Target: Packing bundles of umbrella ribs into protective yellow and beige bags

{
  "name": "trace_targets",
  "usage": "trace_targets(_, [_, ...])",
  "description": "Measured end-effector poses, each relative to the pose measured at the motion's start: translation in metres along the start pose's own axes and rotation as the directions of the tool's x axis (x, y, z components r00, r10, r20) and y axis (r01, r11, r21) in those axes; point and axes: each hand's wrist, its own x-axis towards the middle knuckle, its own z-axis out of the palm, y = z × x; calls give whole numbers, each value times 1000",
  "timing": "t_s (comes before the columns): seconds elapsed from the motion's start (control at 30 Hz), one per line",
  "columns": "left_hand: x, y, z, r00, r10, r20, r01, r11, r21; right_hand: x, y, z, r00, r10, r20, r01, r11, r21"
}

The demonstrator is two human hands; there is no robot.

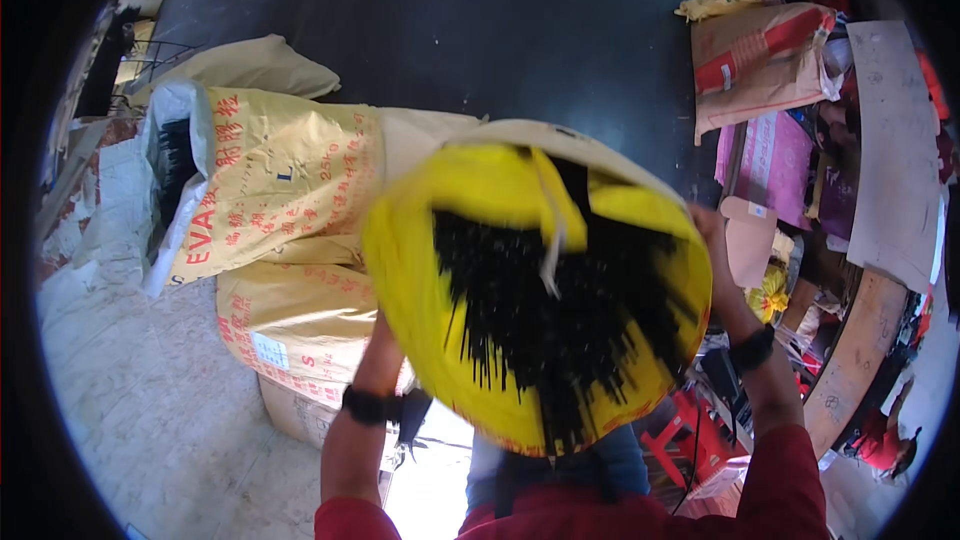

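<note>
Viewed remotely, I record a dark bench [420, 30] filling the far side of the view. In front of it, overlapping its near edge, is a yellow-lined bag [405, 270], lying between the two hands before the torso; its open mouth faces my camera, so I judge its long axis runs away from me. Black sticks [540, 300] pack it. Neither hand is clearly nearer: the right hand [709, 228] meets the upper right flank, the left hand [388, 344] the lower left. Fingers are hidden behind the bag; I cannot tell how far either is closed. A pale tie [551, 265] crosses the mouth.
</note>
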Motion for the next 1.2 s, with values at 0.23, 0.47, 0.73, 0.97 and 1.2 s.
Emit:
trace_targets(0.23, [34, 80, 2, 999, 1, 34, 1, 998, -63, 129, -11, -16, 993, -9, 120, 36, 974, -224])
trace_targets(0.47, [22, 88, 17, 994, -105, 20, 106, 991, -81, 57, 56, -42, 964, 73, 256, -143, 953, 266])
trace_targets(0.73, [-4, 55, 28, 971, -231, 63, 237, 965, -113, 7, 31, 34, 928, 282, 246, -334, 919, 209])
trace_targets(0.97, [11, 38, 30, 931, -315, 185, 344, 925, -160, -52, -67, 10, 961, 129, 244, -174, 969, 175])
trace_targets(1.2, [50, 47, 31, 860, -325, 394, 384, 920, -76, -47, -96, 51, 933, 359, -11, -359, 931, -60])
